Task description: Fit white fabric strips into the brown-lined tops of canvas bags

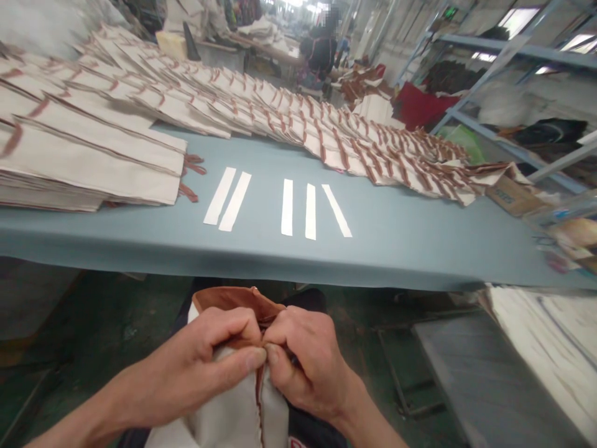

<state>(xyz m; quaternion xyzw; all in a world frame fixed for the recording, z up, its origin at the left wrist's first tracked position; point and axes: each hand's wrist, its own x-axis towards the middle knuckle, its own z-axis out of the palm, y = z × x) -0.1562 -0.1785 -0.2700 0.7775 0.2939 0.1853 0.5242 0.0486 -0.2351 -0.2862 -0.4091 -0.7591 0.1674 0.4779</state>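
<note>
A cream fabric bag with a brown band along its top lies over my lap, below the table's front edge. My left hand pinches the brown band near a seam, thumb on the near side. Right beside it, my right hand pinches the same band, so the two thumbs almost touch. A brown-edged seam runs down the bag from between the hands. The fingertips cover the exact spot being gripped.
Several white strips lie on the blue-green table. Stacked cream pieces with brown straps fill the left, and a long overlapping row runs along the back. A cardboard box, shelving and a fabric pile stand right. Someone is in the background.
</note>
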